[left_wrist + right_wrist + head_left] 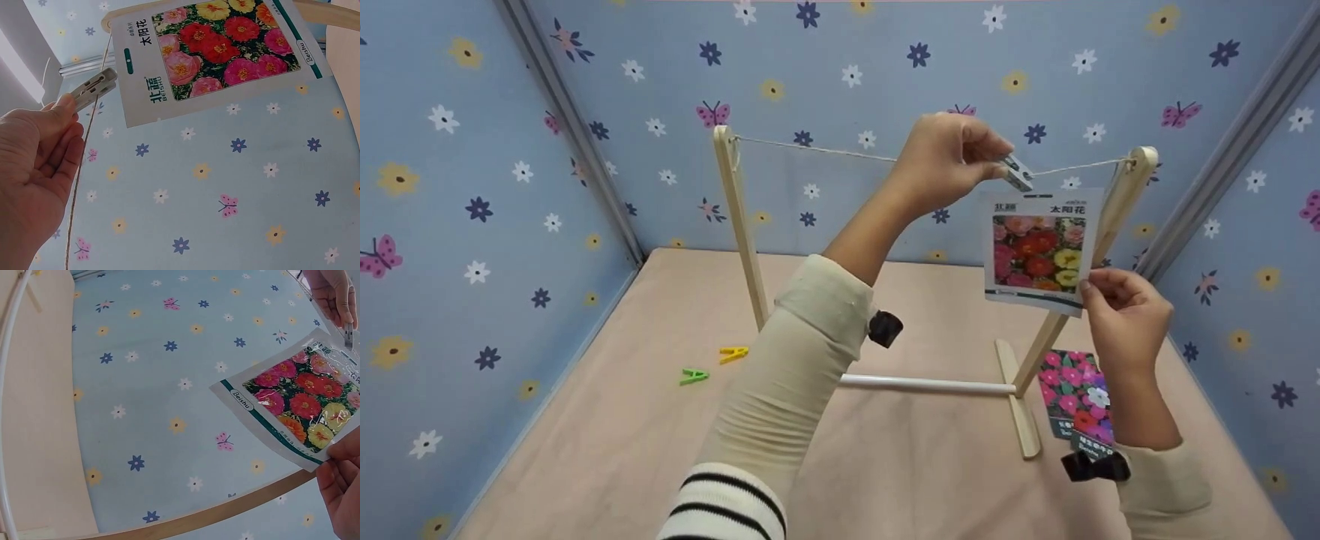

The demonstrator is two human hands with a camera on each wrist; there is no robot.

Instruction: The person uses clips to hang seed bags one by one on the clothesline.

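Currently, a person's left hand pinches a grey clothespin at the string of a wooden frame, thumb and fingertips pressed on it. Their right hand pinches a flower-pictured seed packet near its lower right corner, holding it upright just below the clothespin, before the frame's right post. The step in hand seems to be clipping the packet to the string; next calls for bringing its top edge between the clothespin's jaws, whose gap I cannot tell.
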